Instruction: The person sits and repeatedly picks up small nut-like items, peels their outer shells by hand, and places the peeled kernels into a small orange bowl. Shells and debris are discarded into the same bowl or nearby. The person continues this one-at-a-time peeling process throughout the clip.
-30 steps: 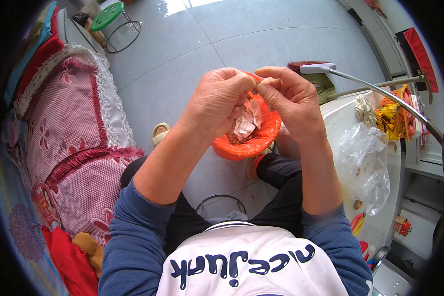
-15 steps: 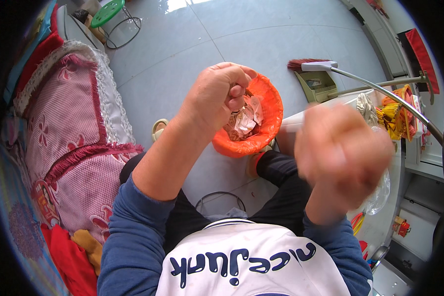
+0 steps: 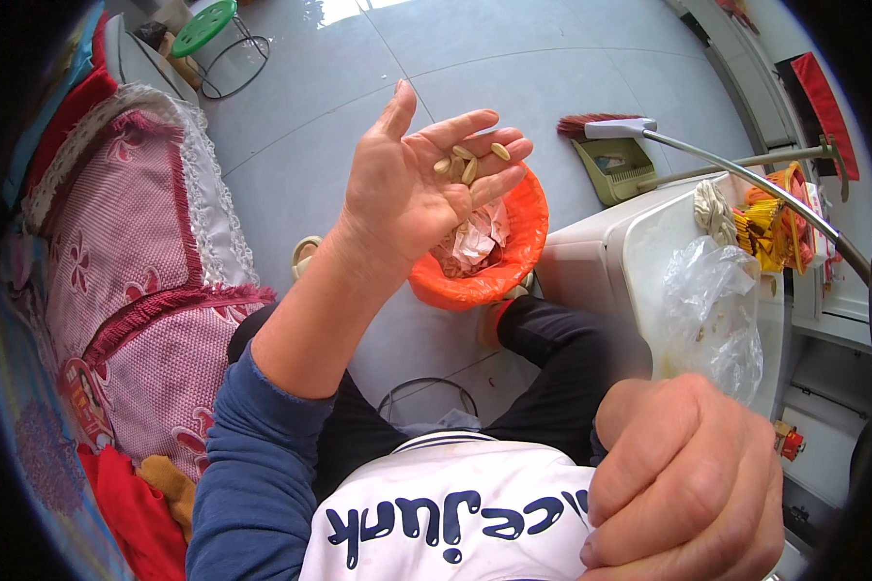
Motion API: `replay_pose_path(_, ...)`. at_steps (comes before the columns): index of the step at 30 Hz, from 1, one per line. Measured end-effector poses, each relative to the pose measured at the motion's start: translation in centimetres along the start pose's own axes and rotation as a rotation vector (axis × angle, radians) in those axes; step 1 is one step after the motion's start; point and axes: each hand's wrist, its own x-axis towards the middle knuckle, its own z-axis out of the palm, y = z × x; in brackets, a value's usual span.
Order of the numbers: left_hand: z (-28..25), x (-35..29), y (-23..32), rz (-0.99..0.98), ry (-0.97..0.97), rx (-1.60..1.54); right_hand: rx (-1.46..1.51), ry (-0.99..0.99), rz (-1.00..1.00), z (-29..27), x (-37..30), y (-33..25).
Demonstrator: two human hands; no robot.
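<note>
Head view: with the middle of the view as the clock's hub, the person's left hand [image 3: 402, 198] is at twelve o'clock, flat and palm up, fingers spread. A few pale seeds [image 3: 470, 171] lie loose on it, most across the finger bases and one farther out on a finger. The bin [image 3: 531, 242], lined in orange, sits just below, toward one o'clock, partly hidden by the hand; crumpled paper [image 3: 480, 242] lies inside.

The right hand [image 3: 693, 479] is at four o'clock, fingers curled in, its back to the camera; whether it grips anything cannot be told.

A clear bag [image 3: 712, 310] lies on a white table [image 3: 639, 242] at three. At two is a green dustpan [image 3: 610, 184], with a broom [image 3: 620, 129] beside it. A pink cover [image 3: 131, 252] fills nine, and a green stool [image 3: 203, 27] stands between ten and eleven.
</note>
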Motion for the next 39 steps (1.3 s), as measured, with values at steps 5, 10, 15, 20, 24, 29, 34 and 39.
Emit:
replay_pose_path(5, 0.0, -0.1, 0.0, -0.016, -0.028, -0.046, -0.129, 0.117, 0.086, 0.6, -0.7, -0.2)
replay_pose_path(10, 0.1, -0.2, 0.0, -0.028, -0.059, -0.047, -0.635, 0.116, 0.51, -3.4, -2.0, 2.6)
replay_pose_path(15, -0.1, 0.1, -0.3, -0.081, -0.096, -0.092, -0.97, -0.021, 0.761, -5.2, -4.8, 8.8)
replay_pose_path(20, -0.2, 0.3, -0.7, -0.072, -0.109, -0.109, -1.158, -0.055, 0.76, -4.9, -6.2, 10.3)
replay_pose_path(24, -0.2, 0.2, -0.7, -0.051, -0.101, -0.117, -1.111, -0.032, 0.778, -5.0, -6.2, 10.3)
replay_pose_path(29, -0.4, 0.3, -0.5, -0.03, -0.083, -0.125, -0.961, 0.069, 0.815, -4.6, -6.0, 10.4)
replay_pose_path(34, -0.6, 0.2, -0.5, 0.013, 0.032, 0.048, -0.544, 0.353, 0.955, -6.1, -5.0, 9.4)
replay_pose_path(39, -0.5, -0.1, -0.2, 0.076, 0.063, 0.463, -0.234, 0.413, 1.123, -7.6, -4.8, 9.1)
